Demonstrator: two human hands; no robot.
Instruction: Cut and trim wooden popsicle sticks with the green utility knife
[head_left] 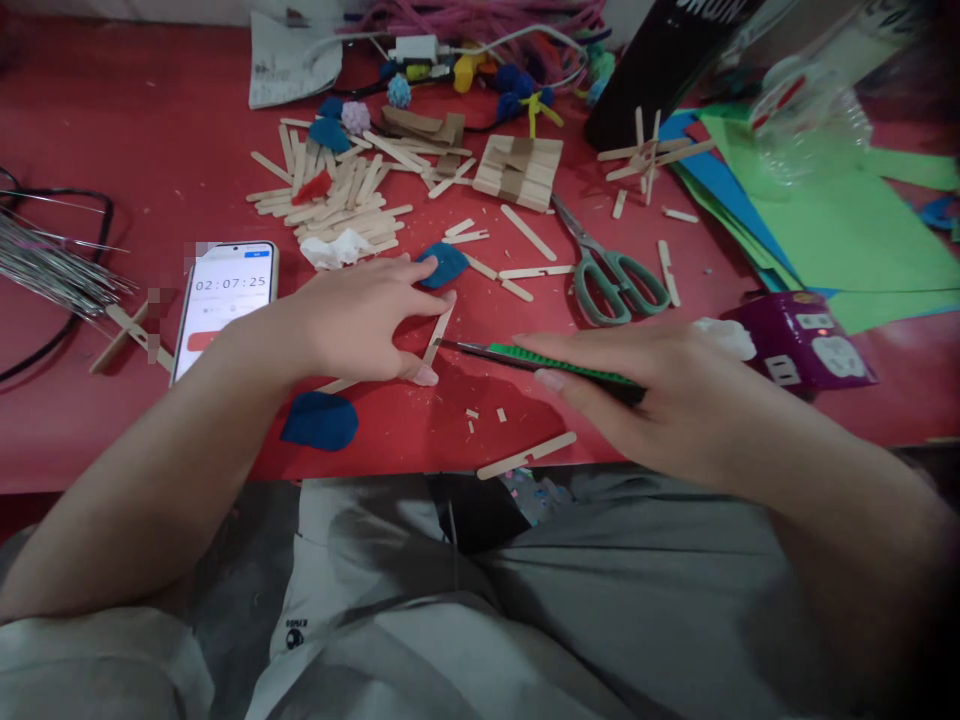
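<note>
My right hand (630,385) grips a green and black craft knife (566,365), its blade pointing left. The blade's tip touches a wooden craft stick (438,335) lying on the red table. At both ends of that stick, fingers of my left hand (367,320) press it down. Just beyond these fingers lies a blue felt piece (444,265); another blue felt piece (321,420) is nearer the table's front edge. A notched craft stick (526,456) lies by that edge, with small wood chips (501,414) behind it.
Green-handled scissors (619,285) lie beyond my right hand. A pile of craft sticks (345,195) spreads at the back. A phone (225,290) showing a timer is left, near metal wires (56,260). Green paper (810,230) and a purple box (806,340) are right.
</note>
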